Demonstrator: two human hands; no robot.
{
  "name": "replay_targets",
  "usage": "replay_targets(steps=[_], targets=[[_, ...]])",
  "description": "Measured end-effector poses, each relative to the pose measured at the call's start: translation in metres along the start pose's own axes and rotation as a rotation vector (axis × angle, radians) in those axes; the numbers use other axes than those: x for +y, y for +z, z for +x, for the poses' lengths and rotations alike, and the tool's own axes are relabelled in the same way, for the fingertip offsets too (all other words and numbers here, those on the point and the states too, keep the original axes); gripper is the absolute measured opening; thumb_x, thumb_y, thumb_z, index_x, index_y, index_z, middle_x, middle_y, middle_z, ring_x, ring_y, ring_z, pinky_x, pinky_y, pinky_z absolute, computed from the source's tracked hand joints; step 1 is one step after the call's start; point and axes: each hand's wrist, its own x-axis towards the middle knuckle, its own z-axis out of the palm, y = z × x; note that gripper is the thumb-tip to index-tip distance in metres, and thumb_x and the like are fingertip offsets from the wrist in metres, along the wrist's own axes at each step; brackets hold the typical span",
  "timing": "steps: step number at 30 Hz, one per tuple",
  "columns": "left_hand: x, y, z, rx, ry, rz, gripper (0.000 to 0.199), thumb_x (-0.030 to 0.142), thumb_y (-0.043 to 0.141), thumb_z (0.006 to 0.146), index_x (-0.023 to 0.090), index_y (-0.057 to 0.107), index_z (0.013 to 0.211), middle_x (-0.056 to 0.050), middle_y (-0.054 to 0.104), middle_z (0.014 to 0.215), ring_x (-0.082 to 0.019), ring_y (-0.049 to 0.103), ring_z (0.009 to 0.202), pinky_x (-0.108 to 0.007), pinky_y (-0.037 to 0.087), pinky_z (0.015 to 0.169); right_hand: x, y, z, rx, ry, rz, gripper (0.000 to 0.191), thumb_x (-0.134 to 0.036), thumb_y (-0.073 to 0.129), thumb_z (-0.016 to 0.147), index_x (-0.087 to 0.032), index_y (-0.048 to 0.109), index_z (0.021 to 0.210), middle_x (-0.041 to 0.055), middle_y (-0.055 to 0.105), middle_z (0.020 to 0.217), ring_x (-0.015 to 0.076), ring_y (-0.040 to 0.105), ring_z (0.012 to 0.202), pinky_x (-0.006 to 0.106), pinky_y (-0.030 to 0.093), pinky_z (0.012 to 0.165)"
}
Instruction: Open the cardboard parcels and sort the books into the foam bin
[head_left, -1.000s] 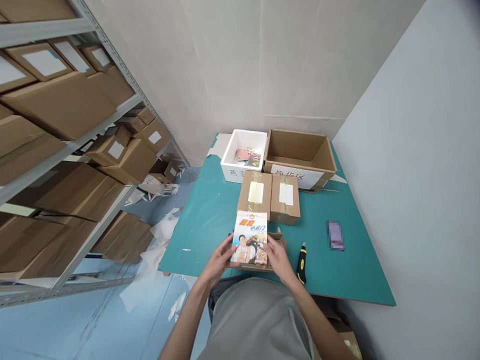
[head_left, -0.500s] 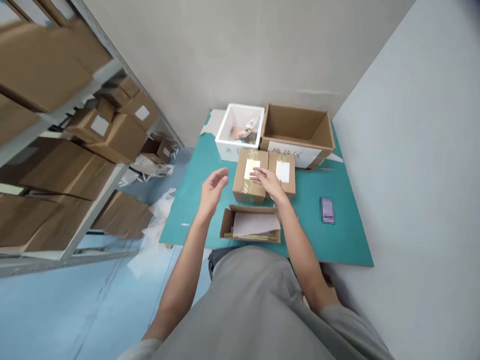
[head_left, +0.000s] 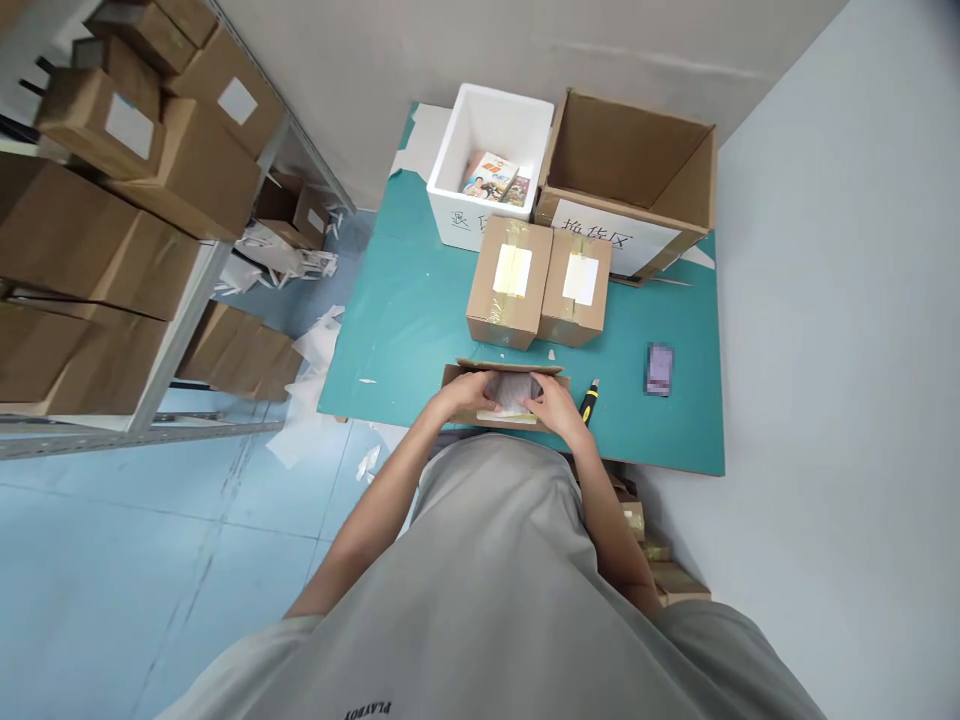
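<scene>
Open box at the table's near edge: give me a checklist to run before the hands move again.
1. Box open on top: ok.
2. Left hand and right hand both at the box: ok, fingers reach inside.
3. Firm grip on the white sheet inside: cannot tell, fingertips are partly hidden.
4. Cutter well away from the hands: not ok, it lies close beside the right wrist.
5. Booklet inside the white bin: ok.

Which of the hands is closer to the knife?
Right. The right hand is just left of the knife; the left hand is farther left, past the box's middle.
</scene>
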Motion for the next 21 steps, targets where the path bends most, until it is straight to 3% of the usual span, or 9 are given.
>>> replay_targets(steps=[2, 5, 7, 10, 13, 15, 18, 21], targets=[[0.004, 0.0, 0.003, -0.157, 0.031, 0.017, 0.035, 0.021, 0.093, 0.053, 0.022, 0.083, 0.086, -0.001, 0.074, 0.064, -0.023, 0.069, 0.06, -0.026, 0.047, 0.06, -0.008, 0.001, 0.005, -0.019, -0.008, -0.047, 0.061, -0.027, 0.081, 0.088, -0.019, 0.066, 0.147, 0.0181, 0.066, 0.149, 0.023, 0.079, 0.087, 0.048, 0.058, 0.104], [0.012, -0.001, -0.006, -0.17, 0.131, 0.053, 0.013, 0.023, 0.085, 0.064, 0.022, 0.084, 0.077, -0.002, 0.075, 0.065, -0.02, 0.065, 0.058, -0.026, 0.043, 0.059, -0.017, 0.001, 0.005, -0.044, -0.045, -0.046, 0.065, -0.027, 0.081, 0.087, -0.022, 0.064, 0.15, 0.0161, 0.068, 0.148, 0.0232, 0.078, 0.088, 0.046, 0.059, 0.101], [0.022, -0.005, -0.02, -0.081, 0.217, 0.035, 0.01, 0.027, 0.081, 0.076, 0.022, 0.086, 0.083, -0.006, 0.08, 0.077, -0.021, 0.068, 0.068, -0.026, 0.046, 0.065, -0.023, -0.002, 0.0, -0.063, -0.057, -0.024, 0.065, -0.029, 0.08, 0.089, -0.024, 0.063, 0.152, 0.0131, 0.074, 0.137, 0.0231, 0.078, 0.087, 0.044, 0.06, 0.097], [0.044, -0.023, -0.047, 0.034, 0.289, -0.141, 0.024, 0.04, 0.074, 0.091, 0.02, 0.086, 0.096, -0.009, 0.081, 0.096, -0.022, 0.071, 0.082, -0.028, 0.05, 0.072, -0.037, -0.008, -0.007, -0.089, -0.071, -0.039, 0.07, -0.032, 0.077, 0.091, -0.024, 0.058, 0.158, 0.0098, 0.081, 0.117, 0.0266, 0.079, 0.089, 0.042, 0.061, 0.092], [0.063, -0.053, -0.082, 0.091, 0.271, -0.404, 0.033, 0.05, 0.078, 0.092, 0.019, 0.083, 0.101, -0.008, 0.077, 0.096, -0.021, 0.069, 0.081, -0.029, 0.052, 0.073, -0.061, -0.013, -0.002, -0.086, -0.144, -0.107, 0.067, -0.024, 0.074, 0.09, -0.029, 0.061, 0.155, 0.0084, 0.082, 0.118, 0.0339, 0.078, 0.106, 0.043, 0.059, 0.095], [0.068, -0.077, -0.107, 0.192, 0.302, -0.542, 0.034, 0.052, 0.082, 0.089, 0.019, 0.081, 0.097, -0.007, 0.075, 0.095, -0.02, 0.068, 0.083, -0.03, 0.054, 0.076, -0.083, -0.012, 0.009, -0.099, -0.231, -0.114, 0.054, -0.018, 0.068, 0.088, -0.031, 0.073, 0.141, 0.0067, 0.082, 0.124, 0.036, 0.075, 0.116, 0.043, 0.056, 0.1], [0.061, -0.112, -0.144, 0.4, 0.36, -0.652, 0.037, 0.053, 0.087, 0.084, 0.019, 0.079, 0.095, -0.007, 0.073, 0.095, -0.02, 0.068, 0.085, -0.031, 0.056, 0.077, -0.126, 0.0, 0.03, -0.157, -0.342, -0.026, 0.035, -0.018, 0.06, 0.089, -0.027, 0.083, 0.114, 0.0052, 0.084, 0.117, 0.035, 0.076, 0.11, 0.042, 0.056, 0.099], [0.037, -0.141, -0.174, 0.497, 0.337, -0.671, 0.056, 0.046, 0.091, 0.08, 0.022, 0.075, 0.128, -0.007, 0.073, 0.094, -0.019, 0.07, 0.082, -0.031, 0.058, 0.075, -0.18, 0.025, 0.049, -0.202, -0.363, 0.184, 0.027, -0.031, 0.061, 0.091, -0.021, 0.082, 0.105, 0.0061, 0.083, 0.1, 0.0314, 0.075, 0.097, 0.039, 0.059, 0.087]])
